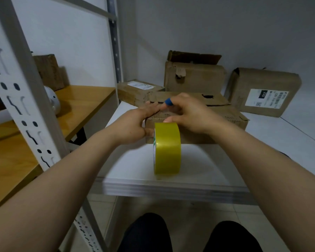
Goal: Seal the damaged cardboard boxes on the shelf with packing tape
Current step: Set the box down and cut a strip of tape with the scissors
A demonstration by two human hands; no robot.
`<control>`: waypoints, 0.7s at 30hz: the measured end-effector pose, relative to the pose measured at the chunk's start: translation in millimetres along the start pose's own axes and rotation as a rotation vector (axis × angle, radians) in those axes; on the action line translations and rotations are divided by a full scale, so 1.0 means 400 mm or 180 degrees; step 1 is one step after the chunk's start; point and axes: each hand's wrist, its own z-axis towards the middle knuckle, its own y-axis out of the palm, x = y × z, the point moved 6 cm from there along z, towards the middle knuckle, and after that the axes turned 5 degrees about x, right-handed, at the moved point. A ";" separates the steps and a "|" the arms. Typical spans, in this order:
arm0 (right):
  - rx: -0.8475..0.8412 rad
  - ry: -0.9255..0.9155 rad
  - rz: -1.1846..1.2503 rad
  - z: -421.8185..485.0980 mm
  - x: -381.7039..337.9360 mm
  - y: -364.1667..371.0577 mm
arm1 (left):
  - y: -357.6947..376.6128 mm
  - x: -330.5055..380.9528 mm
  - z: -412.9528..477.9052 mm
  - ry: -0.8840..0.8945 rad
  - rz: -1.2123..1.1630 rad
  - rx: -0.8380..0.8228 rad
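- The left hand [138, 122] was laid flat on the near-left corner of the box [225, 119], with its fingers [153, 108] straight and close together, pressed on the cardboard top.
- The left thumb was seen stretched down the box's front face, its tip just beside the tape [167, 148].
- The right hand [187, 113] was held over the box top, fingers curled. Whether anything was pinched between them could not be told.
- A blue cap [168, 101] was worn on the right index fingertip, which was pointed at the left fingertips and all but met them.
- The right thumb tip was set at the top of the tape, right at the box's front edge.
- The tape, a yellow roll, was stood on its edge on the white shelf [131, 164], below both thumbs and against the box's front.
- Beyond the fingertips, three more boxes were spotted: a flat box [135, 91] behind the left fingers, an open box [195, 77] straight past them, and a labelled box [262, 91] out past the right knuckles.
- Well left of the left hand, a slotted post [22, 99] and a wooden table [80, 100] were seen.
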 end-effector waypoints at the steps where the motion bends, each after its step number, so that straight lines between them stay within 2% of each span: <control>1: 0.0045 0.0030 0.0074 -0.003 0.003 -0.001 | -0.001 -0.002 0.001 -0.0029 0.0032 -0.0030; 4: 0.0099 -0.0172 -0.0032 -0.015 -0.009 0.007 | -0.009 0.000 0.006 -0.0069 -0.0110 -0.0179; 8: -0.0010 -0.0251 -0.0065 -0.015 -0.013 0.008 | -0.019 0.015 0.011 -0.0208 -0.1102 -0.0155; 11: -0.0137 -0.0125 0.0215 -0.007 -0.001 0.002 | -0.011 0.022 0.016 -0.0243 -0.0884 0.0269; 15: -0.0178 0.0180 0.0522 -0.013 0.031 -0.012 | 0.002 0.013 0.017 -0.0342 -0.0787 0.0470; 18: -0.0092 0.0064 0.0003 -0.021 0.028 -0.008 | -0.001 0.009 0.016 -0.0257 -0.0706 0.0534; 21: -0.0260 -0.0176 -0.0505 -0.026 0.013 0.022 | 0.011 0.014 0.016 -0.0137 -0.0424 0.0337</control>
